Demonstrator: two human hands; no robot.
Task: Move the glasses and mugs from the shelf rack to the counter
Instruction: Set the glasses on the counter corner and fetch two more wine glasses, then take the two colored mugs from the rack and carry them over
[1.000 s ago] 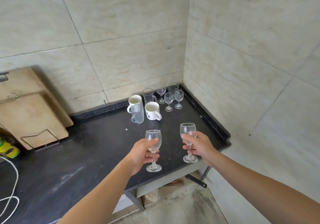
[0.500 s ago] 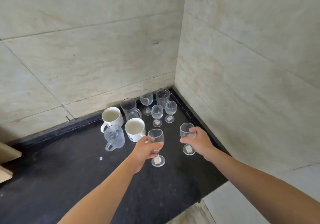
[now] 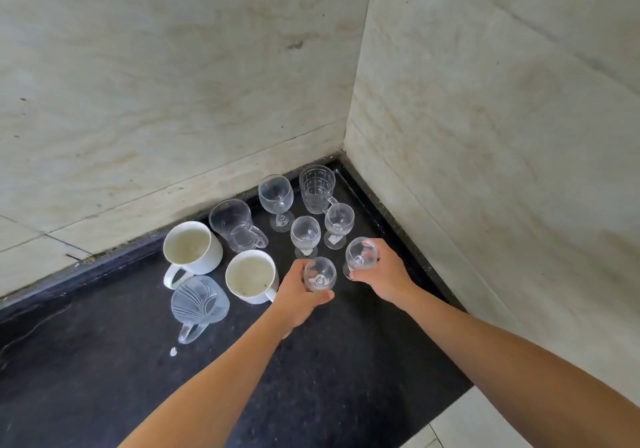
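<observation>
Hands come first: the left hand (image 3: 294, 295) is wrapped around a small stemmed wine glass (image 3: 319, 274), fingers curled about the bowl and thumb under it. The right hand (image 3: 382, 274) grips a second small wine glass (image 3: 361, 254) the same way, its fingers closed round the far side of the bowl. Both glasses stand upright, just beside each other; whether their feet touch the surface cannot be told from above.

Beyond them, near the corner, stand more stemmed glasses: two small ones (image 3: 305, 232) (image 3: 339, 220) and a taller one (image 3: 276, 193), with a patterned glass mug (image 3: 317, 188) nearest the corner. To the left are a clear glass mug (image 3: 235, 223), two white ceramic mugs (image 3: 192, 247) (image 3: 251, 274) and a frosted glass mug (image 3: 199, 300) with its handle toward the camera. All sit close together on the black stone counter (image 3: 104, 361).

A small white speck (image 3: 173, 351) lies on the counter in front of the frosted mug. Pale beige tiled walls (image 3: 173, 84) meet in a corner behind the glassware, with dark grime along the joint at the counter's raised edge.
</observation>
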